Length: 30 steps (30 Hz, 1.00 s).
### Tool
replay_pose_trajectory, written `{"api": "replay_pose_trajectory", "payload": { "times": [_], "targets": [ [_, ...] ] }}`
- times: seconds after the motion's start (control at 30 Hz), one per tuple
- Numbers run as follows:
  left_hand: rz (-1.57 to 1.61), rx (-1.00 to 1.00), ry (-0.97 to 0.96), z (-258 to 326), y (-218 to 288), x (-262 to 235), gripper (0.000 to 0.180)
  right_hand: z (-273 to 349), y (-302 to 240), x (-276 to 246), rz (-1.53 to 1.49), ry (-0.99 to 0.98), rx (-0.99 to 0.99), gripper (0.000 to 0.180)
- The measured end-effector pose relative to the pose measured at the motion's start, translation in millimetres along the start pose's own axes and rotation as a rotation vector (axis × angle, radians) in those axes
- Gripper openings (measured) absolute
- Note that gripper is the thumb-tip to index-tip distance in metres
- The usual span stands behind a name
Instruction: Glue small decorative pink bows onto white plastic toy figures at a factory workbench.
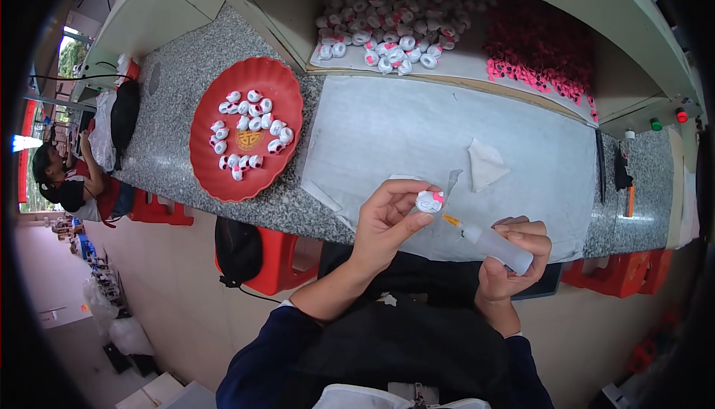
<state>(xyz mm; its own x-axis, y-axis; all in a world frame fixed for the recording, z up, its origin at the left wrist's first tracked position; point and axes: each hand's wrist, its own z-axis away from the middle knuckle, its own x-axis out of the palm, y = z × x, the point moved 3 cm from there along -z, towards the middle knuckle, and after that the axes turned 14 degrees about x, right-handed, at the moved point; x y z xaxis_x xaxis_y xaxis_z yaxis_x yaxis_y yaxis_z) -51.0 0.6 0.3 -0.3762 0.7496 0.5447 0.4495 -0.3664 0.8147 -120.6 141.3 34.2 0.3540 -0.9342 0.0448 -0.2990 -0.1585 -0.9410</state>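
Between the thumb and fingers of my left hand is a small white figurine head with a pink patch on it. My right hand is wrapped round a translucent glue bottle, tilted so that its orange-yellow needle tip points at the head, close by it. I cannot tell whether the tip touches it. Both hands are above the white sheet near the table's front edge. A folded white cloth lies on the sheet beyond the bottle.
A red scalloped plate with several similar white heads stands at the left. Under the shelf lie a heap of white heads and a pile of pink parts. Red stools stand below the table. Another person sits far left.
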Motion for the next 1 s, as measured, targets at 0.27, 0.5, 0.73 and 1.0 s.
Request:
{"api": "replay_pose_trajectory", "payload": {
  "times": [0.27,0.5,0.73,1.0],
  "targets": [
    [0.034,0.028,-0.033,1.5,-2.1,-0.5,0.031,2.4,-2.5,-3.0,0.036,-0.041,0.000,0.038],
    [0.070,0.007,-0.031,1.2,-4.1,-1.0,0.031,2.6,-1.2,-4.8,0.067,-0.042,-0.052,0.038],
    [0.069,-0.006,-0.035,1.2,-3.6,-1.5,0.031,3.3,-2.3,-2.7,0.092,-0.057,-0.095,0.039],
    [0.042,-0.013,-0.030,1.8,-4.9,-0.1,0.031,4.3,-3.5,-1.6,0.086,-0.074,-0.092,0.039]
  ]
}}
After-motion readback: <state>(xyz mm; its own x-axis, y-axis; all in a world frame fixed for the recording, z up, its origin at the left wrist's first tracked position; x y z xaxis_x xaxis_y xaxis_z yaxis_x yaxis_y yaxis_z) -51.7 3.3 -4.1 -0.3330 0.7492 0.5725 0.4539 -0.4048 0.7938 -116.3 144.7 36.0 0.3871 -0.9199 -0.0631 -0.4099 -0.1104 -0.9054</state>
